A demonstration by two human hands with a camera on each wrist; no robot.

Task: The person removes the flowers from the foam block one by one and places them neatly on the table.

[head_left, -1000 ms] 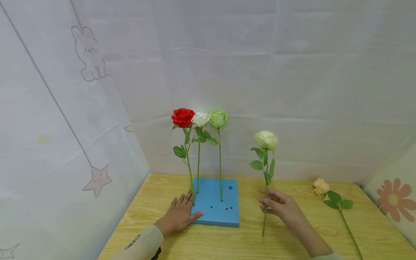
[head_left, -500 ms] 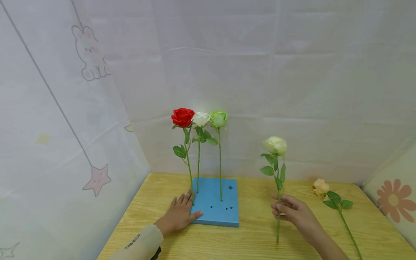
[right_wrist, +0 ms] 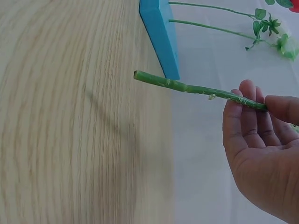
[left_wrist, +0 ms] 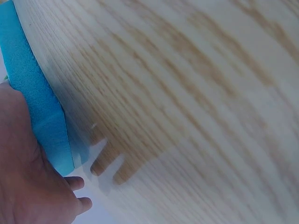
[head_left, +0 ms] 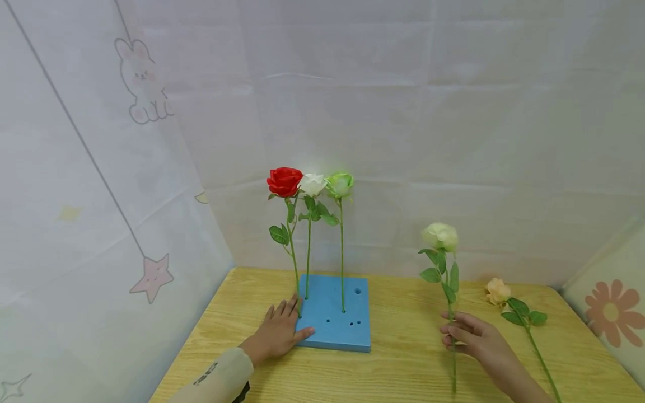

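Three roses (head_left: 313, 185) stood in blue block (head_left: 335, 334) | right hand (head_left: 481, 340) pinched cream rose (head_left: 440, 237), uninserted | peach rose (head_left: 498, 291) lay loose | left hand (head_left: 277, 333), fingers outstretched, touched block

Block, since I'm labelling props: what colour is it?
The block is blue; head view shows best.

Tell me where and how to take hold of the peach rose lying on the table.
Best pinch the bare stem, just below the leaves, coming from above. It lies along the table with nothing over it; that stretch is thin and leafless, while the bloom might crush. The right hand holds the cream rose, so would likely need freeing first.
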